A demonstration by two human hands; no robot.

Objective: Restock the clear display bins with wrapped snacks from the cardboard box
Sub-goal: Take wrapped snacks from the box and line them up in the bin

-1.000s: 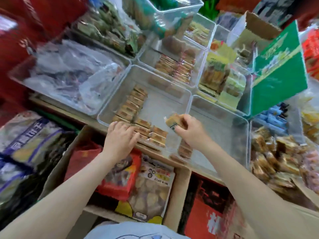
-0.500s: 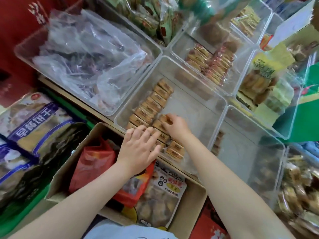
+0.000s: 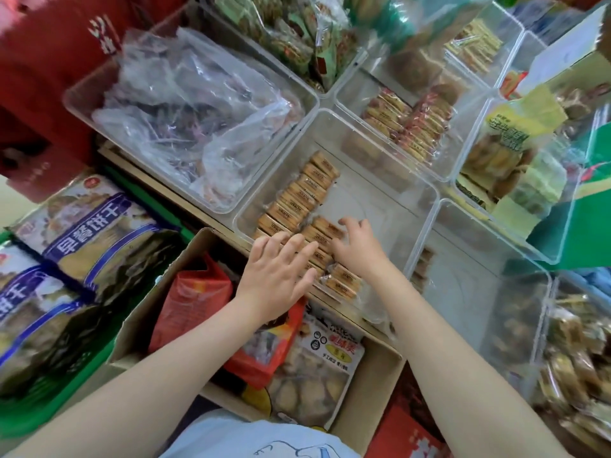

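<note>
Two hands over one clear bin (image 3: 410, 193), our landmark. Bin half-filled: wrapped snacks (image 3: 297, 196) in a row along its left wall, a second shorter row beside it at the near end; right part of floor bare.

Around the bin: to its left, another clear bin w/ crumpled plastic bags (image 3: 185, 104). Beyond it, bin of red-wrapped biscuits (image 3: 410, 123). To its right, a nearly bare clear bin (image 3: 479, 279). Below its near rim, cardboard box (image 3: 373, 388) w/ red packet (image 3: 191, 302) and a clear pouch of cookies (image 3: 317, 375); our left forearm crosses over the box.

Left hand (image 3: 277, 272): fingers straight, spread, lying flat on the near snacks at the bin's near-left corner; grasps nothing.

Right hand (image 3: 357, 249): inside the bin, fingers loosely bent, tips touching the top snack of the second row. No pinch or wrap seen; looks released.
</note>
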